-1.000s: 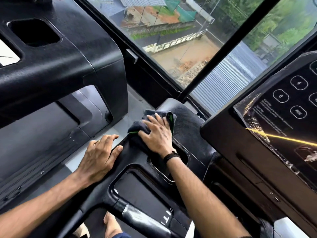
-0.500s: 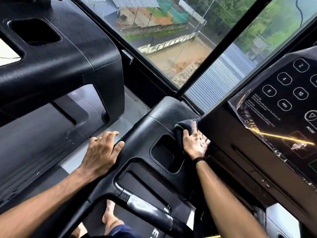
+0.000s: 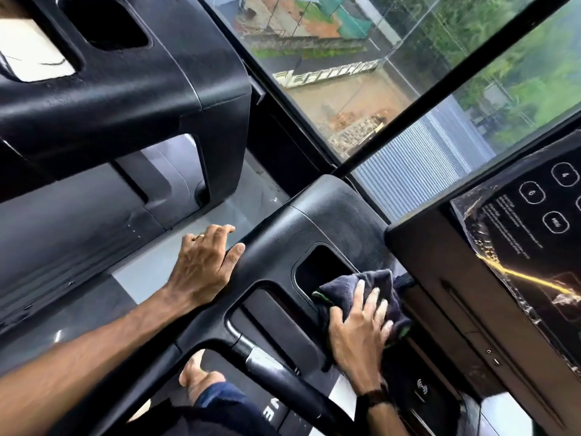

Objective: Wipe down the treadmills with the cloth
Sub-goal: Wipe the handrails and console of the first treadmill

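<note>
A dark cloth with a green edge (image 3: 355, 286) lies on the black treadmill console arm (image 3: 283, 228), beside its cup-holder recess (image 3: 317, 269). My right hand (image 3: 358, 328) presses flat on the cloth, fingers spread and straight. My left hand (image 3: 204, 265) rests on the console arm's left edge with relaxed fingers, a ring on one finger. The control panel (image 3: 528, 234) with round buttons, under wrinkled plastic film, sits to the right of the cloth.
A second treadmill's black console (image 3: 125, 99) fills the upper left, its deck (image 3: 63, 234) below. A big window with a black bar (image 3: 418, 108) lies ahead. A handlebar grip (image 3: 276, 372) and my bare foot (image 3: 198, 379) show near the bottom.
My right hand slid the cloth from the far left of the console arm to the right, then back toward me beside the cup-holder recess. My left hand stayed on the arm's edge.
</note>
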